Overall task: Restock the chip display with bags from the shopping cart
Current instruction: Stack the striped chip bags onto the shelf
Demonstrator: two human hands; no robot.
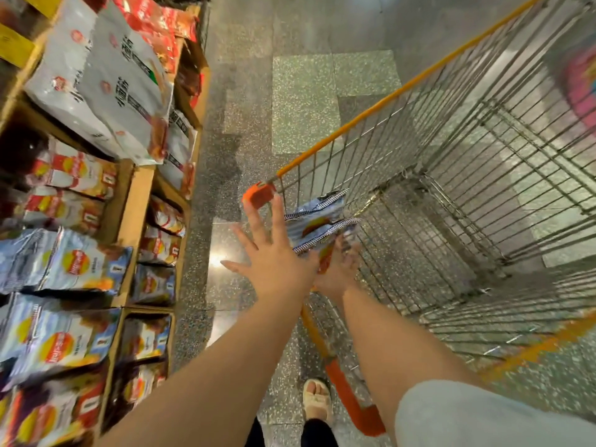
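My right hand [338, 269] grips two blue-and-white chip bags [317, 225] at the near left corner of the wire shopping cart [451, 175]. My left hand [274, 253] is spread flat, fingers straight, against the left side of those bags, partly covering my right hand. The chip display [80, 253] fills the left side, with wooden compartments of red, white and blue chip bags. The rest of the cart's basket looks bare, apart from a blurred pink thing [580, 85] at its far right.
Speckled stone floor [245, 124] runs between the display and the cart. Large grey snack bags [106, 85] lie on the display's upper part. The cart's orange handle [348, 395] crosses near my sandalled foot [317, 400].
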